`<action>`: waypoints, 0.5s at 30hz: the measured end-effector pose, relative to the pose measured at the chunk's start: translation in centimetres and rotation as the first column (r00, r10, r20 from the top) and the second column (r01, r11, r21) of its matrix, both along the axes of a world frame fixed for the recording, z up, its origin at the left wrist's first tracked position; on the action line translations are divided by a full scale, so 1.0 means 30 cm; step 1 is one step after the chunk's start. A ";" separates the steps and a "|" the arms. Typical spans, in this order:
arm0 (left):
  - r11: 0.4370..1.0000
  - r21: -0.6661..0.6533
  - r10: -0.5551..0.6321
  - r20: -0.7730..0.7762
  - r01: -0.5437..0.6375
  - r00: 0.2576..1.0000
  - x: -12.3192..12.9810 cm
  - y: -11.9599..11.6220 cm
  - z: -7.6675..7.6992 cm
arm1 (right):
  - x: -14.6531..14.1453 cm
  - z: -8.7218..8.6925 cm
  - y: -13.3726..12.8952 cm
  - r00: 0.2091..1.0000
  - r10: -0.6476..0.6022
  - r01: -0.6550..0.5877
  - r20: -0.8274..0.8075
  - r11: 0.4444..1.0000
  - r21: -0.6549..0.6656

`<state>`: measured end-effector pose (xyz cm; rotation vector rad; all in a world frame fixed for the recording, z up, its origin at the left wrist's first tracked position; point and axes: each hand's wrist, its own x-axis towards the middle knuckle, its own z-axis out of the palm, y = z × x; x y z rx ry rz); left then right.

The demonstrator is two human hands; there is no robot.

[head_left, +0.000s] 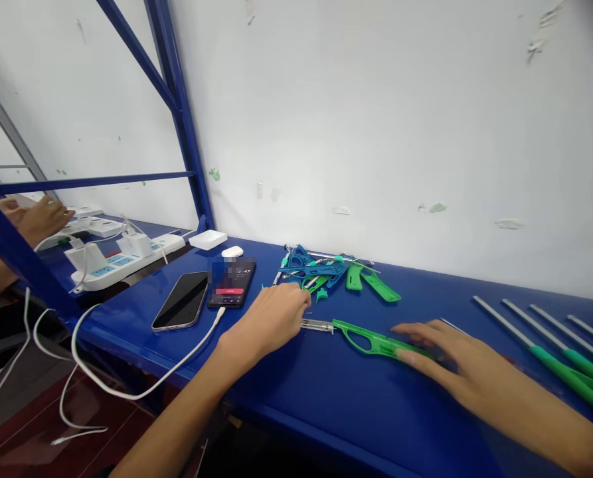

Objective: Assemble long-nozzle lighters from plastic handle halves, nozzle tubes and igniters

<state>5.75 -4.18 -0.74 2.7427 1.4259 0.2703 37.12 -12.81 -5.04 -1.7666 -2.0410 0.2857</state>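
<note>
A green plastic handle (373, 343) with a finger loop lies on the blue table, a slim metallic rod (319, 324) extending from its left end. My left hand (277, 313) is closed at the rod's left end, its curled fingertips hiding what they grip. Over the handle's right end rests my right hand (448, 355), thumb and fingers stretched apart, the thumb touching the green plastic. Behind my left hand is a heap of blue handle pieces (321, 269), thin rods and small teal parts. Two green handle pieces (380, 284) lie at the heap's right side.
Several green-handled rods (550, 358) lie at the right. On the left are a dark phone (181, 302), a lit phone (232, 284) with a white cable (186, 362), and a white box (208, 239). Beyond the blue frame (176, 119) are a power strip (127, 264) and another person's hands (44, 216).
</note>
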 end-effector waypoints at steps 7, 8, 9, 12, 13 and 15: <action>0.991 0.098 0.095 -0.039 -0.091 0.995 -0.027 0.040 0.004 | 0.142 -0.009 0.016 0.990 -0.135 0.132 0.045 0.988 0.075; 0.989 0.108 0.103 -0.042 -0.098 0.994 -0.029 0.041 0.007 | 0.177 -0.012 0.014 0.985 -0.164 0.160 0.051 0.985 0.072; 0.988 0.117 0.110 -0.045 -0.104 0.993 -0.030 0.042 0.010 | 0.211 -0.015 0.010 0.981 -0.188 0.185 0.055 0.981 0.058; 0.983 0.141 0.122 -0.041 -0.115 0.992 -0.031 0.044 0.019 | 0.292 -0.023 -0.009 0.963 -0.263 0.263 0.061 0.965 0.008; 0.982 0.148 0.124 -0.038 -0.117 0.992 -0.031 0.043 0.020 | 0.307 -0.027 -0.015 0.958 -0.281 0.282 0.062 0.960 -0.001; 0.980 0.161 0.120 -0.030 -0.114 0.992 -0.032 0.039 0.021 | 0.317 -0.033 -0.022 0.954 -0.293 0.294 0.064 0.956 0.000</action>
